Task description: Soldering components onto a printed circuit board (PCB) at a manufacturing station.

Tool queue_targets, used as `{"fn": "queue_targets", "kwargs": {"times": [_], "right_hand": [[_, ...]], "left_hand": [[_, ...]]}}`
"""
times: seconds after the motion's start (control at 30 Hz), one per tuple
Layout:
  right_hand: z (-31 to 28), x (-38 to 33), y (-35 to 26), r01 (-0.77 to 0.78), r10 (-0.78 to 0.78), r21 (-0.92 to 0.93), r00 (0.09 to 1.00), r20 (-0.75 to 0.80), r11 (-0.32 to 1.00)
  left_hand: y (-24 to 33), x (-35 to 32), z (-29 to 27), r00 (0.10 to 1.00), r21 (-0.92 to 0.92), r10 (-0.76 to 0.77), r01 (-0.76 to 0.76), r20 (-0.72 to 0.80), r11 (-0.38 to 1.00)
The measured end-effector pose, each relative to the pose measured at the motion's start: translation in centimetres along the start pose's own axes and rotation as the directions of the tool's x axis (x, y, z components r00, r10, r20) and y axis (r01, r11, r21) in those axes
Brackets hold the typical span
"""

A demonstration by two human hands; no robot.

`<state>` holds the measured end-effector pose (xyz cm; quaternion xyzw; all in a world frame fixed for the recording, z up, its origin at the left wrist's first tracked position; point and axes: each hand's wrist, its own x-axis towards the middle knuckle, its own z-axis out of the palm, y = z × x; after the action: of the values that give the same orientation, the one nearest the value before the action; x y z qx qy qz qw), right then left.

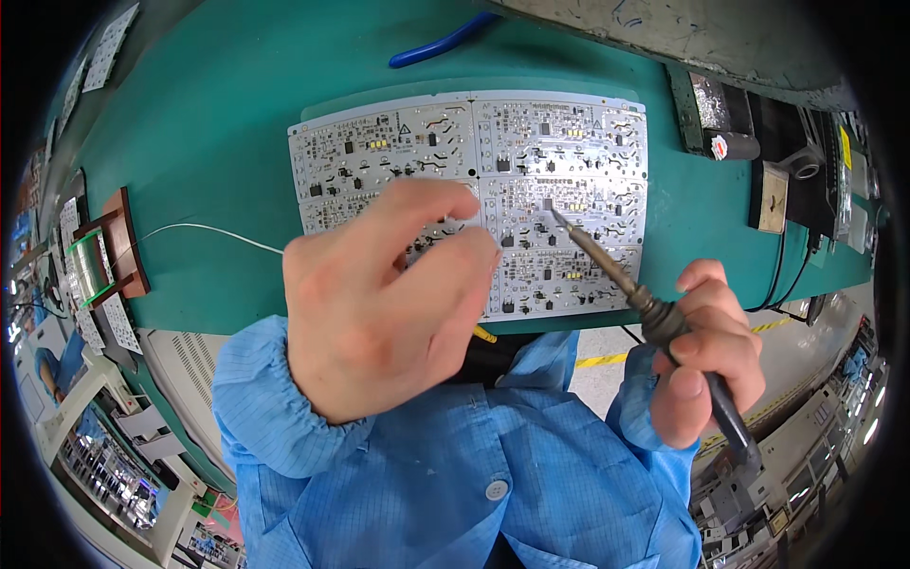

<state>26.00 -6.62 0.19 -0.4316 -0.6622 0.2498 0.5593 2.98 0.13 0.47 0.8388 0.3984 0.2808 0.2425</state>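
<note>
A white printed circuit board panel (633, 156), split into several like sections full of small parts, lies flat on the green mat. In my right hand (713, 353) is a soldering iron (614, 268). Its tip points left and up, over the panel's right half; whether it touches cannot be told. My left hand (374, 308) is curled above the panel's left half and hides part of it. Thin solder wire (220, 229) runs from a spool (87, 268) on a brown wooden holder (123, 245) into that closed hand; its free end is hidden.
A blue-handled tool (441, 47) rests beyond the panel. At the right stand a sponge-like block in a holder (772, 197) and dark equipment with black cables (785, 261). A grey ledge (664, 33) overhangs the far right of the green mat (218, 123).
</note>
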Motion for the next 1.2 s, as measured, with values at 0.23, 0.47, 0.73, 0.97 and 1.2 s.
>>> {"fn": "queue_targets", "kwargs": {"times": [0.23,0.47,0.73,0.97,1.2], "right_hand": [[0.8,1.4,0.6,-0.012,0.012,-0.006,1.0,0.009,1.0],[1.4,1.8,1.2,-0.03,0.031,-0.01,0.999,0.04,0.999],[0.8,1.9,0.7,-0.022,0.022,-0.006,0.998,-0.054,1.0],[-2.0,-2.3,2.6,-0.105,-0.043,-0.382,0.932,-0.36,0.918],[-2.6,-1.6,4.1,-0.235,0.122,-0.38,0.947,-0.297,0.895]], "left_hand": [[-0.8,1.3,0.4,1.0,0.027,-0.004,0.004,-0.003,1.0],[-0.9,1.4,0.6,1.0,0.009,-0.015,0.016,-0.008,1.0],[-0.7,1.6,0.1,0.999,-0.029,-0.036,0.036,0.008,0.999],[-0.9,2.3,-0.2,0.995,-0.06,-0.057,0.052,-0.087,0.997],[-1.5,4.2,0.3,1.0,-0.038,0.012,-0.013,-0.021,0.999]]}}
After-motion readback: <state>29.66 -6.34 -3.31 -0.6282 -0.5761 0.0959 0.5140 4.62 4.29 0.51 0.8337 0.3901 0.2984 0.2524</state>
